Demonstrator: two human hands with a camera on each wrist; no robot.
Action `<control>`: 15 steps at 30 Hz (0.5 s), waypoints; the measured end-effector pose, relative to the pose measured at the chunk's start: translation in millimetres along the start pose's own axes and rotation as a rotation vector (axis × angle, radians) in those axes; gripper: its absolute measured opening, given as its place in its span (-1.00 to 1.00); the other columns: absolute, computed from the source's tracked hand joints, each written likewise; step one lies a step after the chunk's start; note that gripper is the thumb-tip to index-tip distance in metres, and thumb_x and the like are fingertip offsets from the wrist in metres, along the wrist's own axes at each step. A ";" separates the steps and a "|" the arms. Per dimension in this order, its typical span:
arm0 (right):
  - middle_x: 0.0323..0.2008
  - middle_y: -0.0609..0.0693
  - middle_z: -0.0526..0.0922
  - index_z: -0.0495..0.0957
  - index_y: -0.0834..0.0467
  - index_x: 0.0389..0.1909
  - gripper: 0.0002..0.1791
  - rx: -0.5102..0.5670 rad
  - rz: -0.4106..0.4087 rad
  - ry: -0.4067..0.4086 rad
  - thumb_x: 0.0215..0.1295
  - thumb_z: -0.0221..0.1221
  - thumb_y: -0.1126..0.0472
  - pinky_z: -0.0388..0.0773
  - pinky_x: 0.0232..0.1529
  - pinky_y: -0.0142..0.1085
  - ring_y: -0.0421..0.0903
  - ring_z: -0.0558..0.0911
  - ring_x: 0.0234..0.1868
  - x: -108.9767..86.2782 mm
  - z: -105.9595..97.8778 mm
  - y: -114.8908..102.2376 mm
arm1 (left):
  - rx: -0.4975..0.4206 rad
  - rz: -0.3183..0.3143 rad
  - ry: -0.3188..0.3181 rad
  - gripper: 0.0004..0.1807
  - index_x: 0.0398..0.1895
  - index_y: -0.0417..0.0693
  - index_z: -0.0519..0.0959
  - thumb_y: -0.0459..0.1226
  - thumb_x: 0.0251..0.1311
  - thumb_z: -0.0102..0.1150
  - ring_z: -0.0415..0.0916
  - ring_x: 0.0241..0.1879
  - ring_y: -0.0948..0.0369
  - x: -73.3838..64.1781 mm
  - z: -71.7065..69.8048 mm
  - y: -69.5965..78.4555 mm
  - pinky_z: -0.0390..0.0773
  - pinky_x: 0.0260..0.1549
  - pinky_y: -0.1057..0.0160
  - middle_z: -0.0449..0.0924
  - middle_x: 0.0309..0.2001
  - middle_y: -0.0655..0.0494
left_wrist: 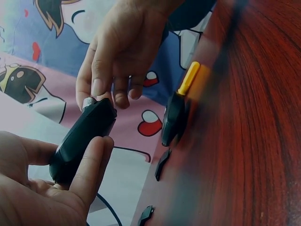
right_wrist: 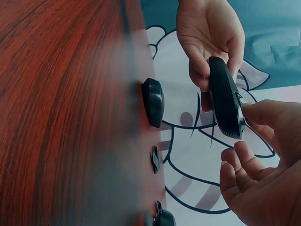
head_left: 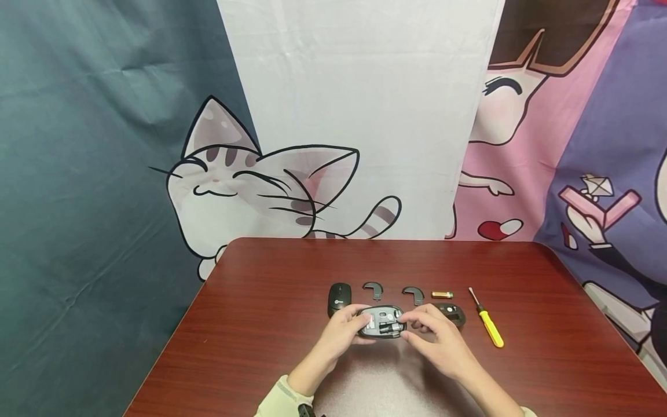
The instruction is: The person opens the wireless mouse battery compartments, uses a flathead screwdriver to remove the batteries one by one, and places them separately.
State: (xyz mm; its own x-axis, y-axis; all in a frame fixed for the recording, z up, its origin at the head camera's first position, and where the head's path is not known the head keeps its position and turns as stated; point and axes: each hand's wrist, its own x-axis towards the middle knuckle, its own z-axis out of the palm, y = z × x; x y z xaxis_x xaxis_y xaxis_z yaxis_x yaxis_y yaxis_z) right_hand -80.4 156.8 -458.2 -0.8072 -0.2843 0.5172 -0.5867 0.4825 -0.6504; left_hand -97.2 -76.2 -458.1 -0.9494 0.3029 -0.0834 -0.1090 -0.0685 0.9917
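Note:
My left hand (head_left: 344, 327) grips a dark computer mouse (head_left: 372, 330) by its left end, underside up. Its battery bay lies uncovered, with a dark battery (head_left: 389, 328) along the near side. At the mouse's right end is my right hand (head_left: 435, 336), its index finger and thumb bent at the edge. The left wrist view shows a small silvery piece (left_wrist: 88, 102) sticking up at that end, under the right fingertips. I cannot tell whether the fingers pinch it. In the right wrist view, a right-hand digit (right_wrist: 258, 112) touches the underside, with other fingers loosely curled below.
Behind the hands on the red-brown table (head_left: 250, 324) lie a black mouse (head_left: 340, 295), two curved black covers (head_left: 373, 288) and a gold-and-black battery (head_left: 442, 295). Another mouse (head_left: 454, 314) lies underside up beyond the right hand. A yellow-handled screwdriver (head_left: 490, 327) is farther right.

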 end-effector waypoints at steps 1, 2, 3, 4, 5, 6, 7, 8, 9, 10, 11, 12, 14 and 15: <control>-0.17 -0.21 0.60 0.68 -0.10 -0.09 -0.63 -0.001 -0.004 0.002 0.12 0.45 0.33 0.68 -0.24 -0.37 -0.17 0.62 -0.23 -0.1 0.4 0.5 | -0.001 0.002 0.000 -0.59 0.20 -0.46 0.45 -0.30 0.45 0.03 0.71 -0.23 0.16 -0.1 0.1 -0.1 0.80 -0.17 0.11 0.70 -0.12 -0.17; -0.17 -0.21 0.60 0.69 -0.09 -0.10 -0.63 -0.003 -0.008 0.003 0.12 0.46 0.33 0.68 -0.25 -0.38 -0.18 0.62 -0.23 0.0 0.8 0.8 | -0.001 0.002 -0.001 -0.59 0.20 -0.46 0.45 -0.30 0.45 0.03 0.71 -0.23 0.16 0.0 0.2 0.0 0.80 -0.17 0.12 0.70 -0.12 -0.17; -0.18 -0.20 0.60 0.69 -0.09 -0.10 -0.63 -0.005 -0.011 0.005 0.11 0.46 0.34 0.68 -0.25 -0.38 -0.19 0.61 -0.23 0.0 1.1 1.0 | -0.001 0.004 -0.002 -0.60 0.20 -0.46 0.45 -0.31 0.45 0.03 0.71 -0.23 0.16 -0.1 0.4 -0.1 0.80 -0.17 0.12 0.70 -0.13 -0.17; -0.18 -0.20 0.60 0.69 -0.09 -0.11 -0.62 -0.006 -0.014 0.007 0.10 0.46 0.34 0.67 -0.26 -0.38 -0.19 0.61 -0.24 0.1 1.3 1.1 | -0.002 0.001 0.000 -0.60 0.19 -0.46 0.46 -0.31 0.45 0.04 0.71 -0.24 0.16 0.2 0.6 0.1 0.80 -0.17 0.12 0.70 -0.13 -0.17; -0.19 -0.20 0.60 0.69 -0.10 -0.11 -0.62 -0.009 -0.017 0.008 0.10 0.47 0.34 0.67 -0.26 -0.38 -0.20 0.61 -0.24 0.3 1.4 1.3 | -0.002 -0.001 0.000 -0.60 0.19 -0.46 0.46 -0.31 0.45 0.04 0.71 -0.24 0.16 0.3 0.7 0.1 0.80 -0.18 0.12 0.70 -0.13 -0.16; -0.19 -0.20 0.60 0.69 -0.10 -0.11 -0.62 -0.011 -0.018 0.008 0.09 0.47 0.35 0.67 -0.26 -0.38 -0.21 0.60 -0.24 0.5 1.4 1.4 | -0.001 -0.002 0.001 -0.61 0.19 -0.46 0.46 -0.31 0.45 0.04 0.71 -0.24 0.17 0.5 0.8 0.1 0.80 -0.18 0.12 0.70 -0.13 -0.16; -0.19 -0.20 0.60 0.69 -0.10 -0.11 -0.62 -0.013 -0.019 0.009 0.09 0.47 0.35 0.67 -0.26 -0.38 -0.21 0.60 -0.24 0.6 1.5 1.4 | -0.002 -0.002 0.000 -0.61 0.19 -0.46 0.46 -0.31 0.45 0.03 0.71 -0.24 0.17 0.2 1.0 0.0 0.80 -0.17 0.11 0.70 -0.14 -0.16; -0.19 -0.20 0.60 0.69 -0.10 -0.12 -0.62 -0.016 -0.020 0.010 0.09 0.47 0.35 0.67 -0.27 -0.38 -0.21 0.60 -0.24 0.7 1.5 1.3 | 0.000 -0.004 0.000 -0.61 0.19 -0.45 0.46 -0.31 0.45 0.03 0.71 -0.24 0.17 0.3 1.2 0.0 0.80 -0.18 0.11 0.70 -0.14 -0.16; -0.19 -0.20 0.60 0.69 -0.10 -0.12 -0.61 -0.018 -0.021 0.010 0.08 0.47 0.35 0.67 -0.27 -0.38 -0.21 0.60 -0.24 0.8 1.5 1.3 | 0.000 -0.004 0.001 -0.61 0.19 -0.45 0.46 -0.31 0.45 0.03 0.71 -0.25 0.17 0.1 1.3 0.1 0.80 -0.18 0.10 0.70 -0.14 -0.16; -0.19 -0.20 0.60 0.69 -0.10 -0.12 -0.61 -0.020 -0.022 0.011 0.08 0.47 0.36 0.67 -0.27 -0.37 -0.21 0.60 -0.24 1.0 1.6 1.3 | 0.001 -0.006 0.002 -0.61 0.19 -0.45 0.46 -0.31 0.45 0.03 0.71 -0.25 0.17 0.2 1.3 0.3 0.80 -0.18 0.10 0.70 -0.14 -0.16; -0.19 -0.20 0.60 0.69 -0.10 -0.13 -0.61 -0.022 -0.024 0.011 0.08 0.47 0.36 0.67 -0.27 -0.37 -0.21 0.60 -0.24 1.1 1.6 1.3 | 0.002 -0.005 0.001 -0.61 0.19 -0.45 0.46 -0.31 0.46 0.03 0.71 -0.24 0.17 0.0 1.4 0.6 0.80 -0.18 0.10 0.70 -0.14 -0.16; -0.19 -0.21 0.59 0.69 -0.10 -0.13 -0.61 -0.025 -0.026 0.012 0.08 0.47 0.36 0.68 -0.27 -0.36 -0.21 0.61 -0.25 1.3 1.7 1.4 | 0.003 -0.005 0.000 -0.61 0.19 -0.45 0.46 -0.31 0.46 0.03 0.71 -0.24 0.17 -0.1 1.3 0.7 0.80 -0.18 0.10 0.70 -0.13 -0.16; -0.19 -0.21 0.59 0.69 -0.10 -0.13 -0.61 -0.030 -0.030 0.012 0.07 0.48 0.37 0.68 -0.27 -0.36 -0.21 0.61 -0.25 1.3 1.8 1.6 | 0.007 -0.005 -0.004 -0.60 0.20 -0.45 0.46 -0.31 0.46 0.02 0.72 -0.23 0.16 -0.3 1.3 0.6 0.80 -0.17 0.10 0.70 -0.13 -0.18; -0.19 -0.21 0.59 0.69 -0.10 -0.13 -0.61 -0.032 -0.031 0.010 0.07 0.48 0.37 0.68 -0.27 -0.36 -0.21 0.61 -0.25 1.2 1.8 1.6 | 0.007 -0.006 -0.005 -0.60 0.20 -0.45 0.45 -0.30 0.47 0.02 0.72 -0.23 0.16 -0.4 1.3 0.6 0.80 -0.17 0.10 0.70 -0.12 -0.18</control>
State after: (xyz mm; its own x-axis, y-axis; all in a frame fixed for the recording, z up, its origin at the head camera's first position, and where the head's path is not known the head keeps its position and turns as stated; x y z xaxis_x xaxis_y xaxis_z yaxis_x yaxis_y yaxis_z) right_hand -82.4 155.8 -459.7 -0.7876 -0.2914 0.5429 -0.6093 0.4995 -0.6159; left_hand -96.5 -75.1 -457.3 -0.9472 0.3083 -0.0884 -0.1122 -0.0602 0.9919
